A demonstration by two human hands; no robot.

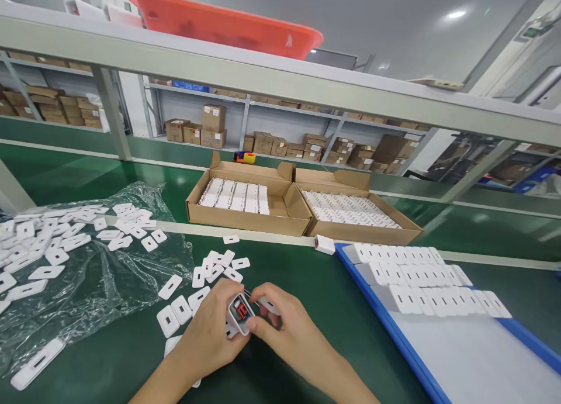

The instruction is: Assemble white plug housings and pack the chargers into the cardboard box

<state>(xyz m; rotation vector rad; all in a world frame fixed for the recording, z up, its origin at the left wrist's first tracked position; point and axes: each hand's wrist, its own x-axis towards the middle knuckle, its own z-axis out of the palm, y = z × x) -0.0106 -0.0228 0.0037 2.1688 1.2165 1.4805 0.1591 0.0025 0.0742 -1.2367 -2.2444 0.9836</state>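
Fingers of the left hand and right hand covered most of the small white housing, only its open end showing. The blue tray ran off the bottom edge, the plastic bag off the left.

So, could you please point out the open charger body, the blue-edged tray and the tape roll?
open charger body (240,311): head view, its exposed inside.
blue-edged tray (397,334): head view, its left rim.
tape roll (246,157): head view, its yellow side.

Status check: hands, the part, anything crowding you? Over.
Left hand and right hand both shut on white housing, red innards showing. Loose cover plates scattered close around hands on green mat. Blue tray off right, apart from hands.
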